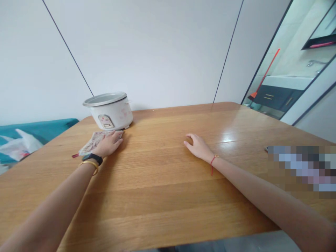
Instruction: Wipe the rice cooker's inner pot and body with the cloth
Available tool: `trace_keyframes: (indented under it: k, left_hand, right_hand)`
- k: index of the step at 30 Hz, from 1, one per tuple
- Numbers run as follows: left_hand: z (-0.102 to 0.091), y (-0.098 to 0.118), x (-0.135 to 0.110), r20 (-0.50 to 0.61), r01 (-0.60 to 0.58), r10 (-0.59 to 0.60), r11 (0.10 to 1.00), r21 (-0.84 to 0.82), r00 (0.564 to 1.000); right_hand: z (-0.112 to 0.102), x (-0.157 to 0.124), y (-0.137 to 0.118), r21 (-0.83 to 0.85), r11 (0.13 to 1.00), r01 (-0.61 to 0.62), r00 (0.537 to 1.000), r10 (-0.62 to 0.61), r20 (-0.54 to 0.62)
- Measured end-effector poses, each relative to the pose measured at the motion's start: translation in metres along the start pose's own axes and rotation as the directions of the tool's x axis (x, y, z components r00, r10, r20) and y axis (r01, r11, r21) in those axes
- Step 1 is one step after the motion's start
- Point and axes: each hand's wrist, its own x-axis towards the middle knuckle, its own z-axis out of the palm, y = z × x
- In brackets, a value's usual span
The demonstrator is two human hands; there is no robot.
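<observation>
A folded, patterned cloth (98,142) is laid flat on the wooden table (157,185), its far edge just in front of a white rice cooker (111,117). It is faded pink and cream, though the material cannot be made out with certainty. A small red tip (75,155) is seen protruding from under its near-left corner. The cooker is placed near the far edge, with no lid on it and a metal rim (105,99) exposed; a small control panel (106,121) faces the camera.

Broad open tabletop is left between the two hands and in front of them. A pixelated patch (301,169) obscures whatever lies at the right edge of the table. A teal bench (39,128) and a white plastic bag (19,145) are seen beyond the left edge.

The left hand (107,144) is held open and flat, pressed on the cloth. The right hand (198,147) rests on the table with fingers lightly curved around a small brown round thing (188,140); whether that is gripped cannot be told.
</observation>
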Motion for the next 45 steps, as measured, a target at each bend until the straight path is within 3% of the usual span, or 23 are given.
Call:
trace_keyframes:
  k: [2, 4, 6, 9, 13, 18, 21, 31, 45]
  left_hand:
    - [0.012, 0.019, -0.012, -0.009, -0.018, 0.019, 0.996, 0.086, 1.0]
    - [0.028, 0.037, -0.025, -0.019, 0.041, -0.041, 0.999, 0.028, 0.999]
    - [0.044, 0.05, -0.038, 0.079, 0.159, -0.15, 0.979, -0.124, 0.986]
    - [0.057, 0.058, -0.05, 0.243, 0.224, -0.163, 0.942, -0.249, 0.956]
    - [0.056, 0.055, -0.054, 0.165, 0.256, -0.211, 0.911, -0.324, 0.963]
    - [0.053, 0.047, -0.05, 0.05, 0.311, -0.365, 0.704, -0.639, 0.93]
    - [0.054, 0.047, -0.049, 0.043, 0.326, -0.412, 0.648, -0.689, 0.91]
    - [0.054, 0.054, -0.049, 0.051, 0.329, -0.431, 0.603, -0.726, 0.901]
    - [0.055, 0.05, -0.05, 0.061, 0.339, -0.413, 0.645, -0.685, 0.909]
  right_hand:
    - [0.001, 0.0, 0.002, 0.047, 0.999, -0.015, 1.0, 0.016, -0.023]
    - [0.001, 0.0, 0.005, 0.12, 0.992, -0.037, 0.998, 0.043, -0.045]
    - [0.001, 0.0, 0.008, 0.216, 0.973, -0.084, 0.994, 0.099, -0.056]
    - [-0.003, 0.001, 0.013, 0.346, 0.92, -0.183, 0.977, 0.21, -0.042]
    - [-0.011, 0.003, 0.026, 0.417, 0.871, -0.259, 0.953, 0.301, -0.038]
    - [-0.023, 0.004, 0.042, 0.405, 0.878, -0.254, 0.934, 0.332, -0.134]
    - [-0.023, 0.004, 0.042, 0.411, 0.869, -0.276, 0.925, 0.356, -0.131]
    - [-0.018, -0.001, 0.044, 0.361, 0.9, -0.243, 0.957, 0.283, -0.06]
    - [-0.021, -0.001, 0.04, 0.355, 0.903, -0.242, 0.955, 0.286, -0.076]
